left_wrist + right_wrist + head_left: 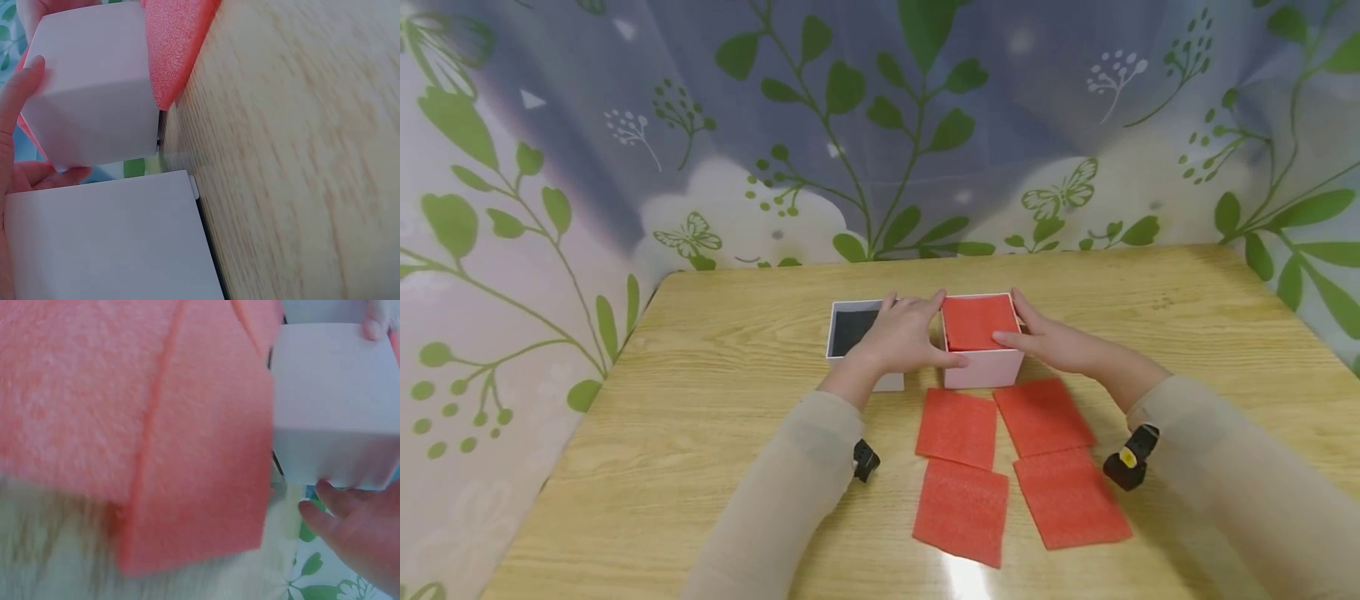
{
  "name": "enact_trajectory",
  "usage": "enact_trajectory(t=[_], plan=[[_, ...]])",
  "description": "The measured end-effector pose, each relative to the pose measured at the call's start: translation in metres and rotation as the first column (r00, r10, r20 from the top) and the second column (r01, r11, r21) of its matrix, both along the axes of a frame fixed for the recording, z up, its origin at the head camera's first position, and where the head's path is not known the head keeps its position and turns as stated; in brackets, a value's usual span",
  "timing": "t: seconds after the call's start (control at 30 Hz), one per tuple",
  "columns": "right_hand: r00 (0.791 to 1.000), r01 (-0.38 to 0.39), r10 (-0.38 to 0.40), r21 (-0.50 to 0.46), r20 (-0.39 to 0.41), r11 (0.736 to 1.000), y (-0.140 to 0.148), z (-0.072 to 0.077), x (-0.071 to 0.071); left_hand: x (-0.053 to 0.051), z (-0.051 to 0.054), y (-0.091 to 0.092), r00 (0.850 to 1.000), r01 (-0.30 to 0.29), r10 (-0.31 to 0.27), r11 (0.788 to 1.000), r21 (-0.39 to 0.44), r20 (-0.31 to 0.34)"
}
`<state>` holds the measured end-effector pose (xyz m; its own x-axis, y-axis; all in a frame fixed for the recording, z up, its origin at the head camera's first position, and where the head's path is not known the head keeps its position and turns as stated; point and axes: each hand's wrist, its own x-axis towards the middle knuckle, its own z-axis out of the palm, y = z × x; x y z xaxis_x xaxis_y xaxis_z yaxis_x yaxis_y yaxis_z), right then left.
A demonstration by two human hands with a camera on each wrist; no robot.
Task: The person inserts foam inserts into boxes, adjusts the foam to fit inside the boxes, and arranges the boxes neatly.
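Observation:
A white box (982,372) stands on the table with a red foam sheet (976,322) filling its top. My left hand (904,335) grips the box's left side, thumb across the front and fingers toward the back corner. On the opposite side my right hand (1062,343) holds it, thumb at the front rim by the red foam and fingers along the right wall. In the left wrist view the left thumb presses the white box (100,75). Partly under my left forearm and hand is a second white box (891,382) with dark lining or foam (852,329) inside.
Several square red foam sheets (957,427) lie in front of the boxes, some edges overlapping or touching. The wooden table (700,417) reaches back to a leaf-patterned curtain (760,208). Black wrist cameras (1129,458) hang beneath both sleeves.

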<state>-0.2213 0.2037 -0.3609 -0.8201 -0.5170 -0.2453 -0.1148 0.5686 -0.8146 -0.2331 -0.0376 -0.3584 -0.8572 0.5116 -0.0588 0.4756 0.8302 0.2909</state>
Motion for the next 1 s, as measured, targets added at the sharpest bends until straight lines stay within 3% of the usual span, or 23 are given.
enact_trajectory(t=[0.17, 0.23, 0.3, 0.33, 0.37, 0.4, 0.47, 0.5, 0.53, 0.57, 0.6, 0.63, 0.77, 0.83, 1.0], plan=[[0.998, 0.048, -0.048, 0.007, -0.046, 0.999, -0.001, -0.002, 0.0, -0.001, -0.002, 0.002, 1.0, 0.004, -0.004, 1.0, 0.017, 0.002], [0.989, 0.064, -0.058, 0.038, -0.139, 0.997, -0.002, 0.0, 0.004, -0.001, -0.002, 0.003, 1.0, 0.009, -0.009, 1.0, 0.021, 0.002], [0.951, 0.068, -0.048, 0.055, -0.306, 0.996, -0.007, 0.002, 0.009, -0.001, -0.002, 0.004, 1.0, 0.01, -0.01, 1.0, 0.018, 0.001], [0.91, 0.051, -0.02, 0.065, -0.415, 0.997, -0.01, 0.003, 0.012, -0.001, -0.002, 0.004, 1.0, 0.009, -0.009, 1.0, 0.015, 0.0], [0.845, 0.022, 0.023, 0.078, -0.534, 0.997, -0.014, 0.004, 0.015, -0.001, -0.001, 0.004, 1.0, 0.009, -0.009, 1.0, 0.012, 0.0], [0.757, -0.011, 0.073, 0.098, -0.65, 0.995, -0.018, 0.004, 0.018, 0.0, -0.001, 0.004, 1.0, 0.008, -0.008, 1.0, 0.012, 0.0], [0.538, -0.067, 0.166, 0.154, -0.827, 0.986, -0.027, 0.004, 0.024, 0.0, 0.001, 0.004, 1.0, 0.009, -0.009, 1.0, 0.014, -0.001], [0.438, -0.092, 0.207, 0.186, -0.875, 0.978, -0.031, 0.004, 0.027, 0.001, 0.001, 0.004, 1.0, 0.009, -0.009, 1.0, 0.016, -0.001], [0.359, -0.112, 0.241, 0.215, -0.902, 0.97, -0.036, 0.004, 0.03, 0.001, 0.002, 0.004, 1.0, 0.008, -0.008, 1.0, 0.016, -0.003], [0.314, -0.128, 0.266, 0.237, -0.912, 0.963, -0.039, 0.003, 0.032, 0.001, 0.002, 0.004, 1.0, 0.005, -0.005, 1.0, 0.013, -0.006], [0.293, -0.133, 0.282, 0.253, -0.913, 0.958, -0.042, 0.003, 0.034, 0.001, 0.002, 0.003, 1.0, 0.001, -0.001, 1.0, 0.01, -0.007], [0.291, -0.133, 0.291, 0.263, -0.912, 0.956, -0.045, 0.003, 0.035, 0.001, 0.002, 0.003, 1.0, -0.002, 0.002, 1.0, 0.005, -0.01], [0.327, -0.109, 0.288, 0.267, -0.9, 0.957, -0.05, 0.002, 0.038, 0.0, 0.001, 0.002, 1.0, -0.01, 0.01, 1.0, 0.007, -0.009], [0.325, -0.099, 0.284, 0.266, -0.902, 0.959, -0.05, 0.0, 0.038, 0.0, 0.0, 0.001, 1.0, -0.008, 0.008, 1.0, 0.014, -0.008], [0.287, -0.079, 0.283, 0.272, -0.915, 0.959, -0.053, -0.004, 0.036, 0.0, -0.001, 0.0, 1.0, -0.01, 0.01, 1.0, 0.011, -0.004]])
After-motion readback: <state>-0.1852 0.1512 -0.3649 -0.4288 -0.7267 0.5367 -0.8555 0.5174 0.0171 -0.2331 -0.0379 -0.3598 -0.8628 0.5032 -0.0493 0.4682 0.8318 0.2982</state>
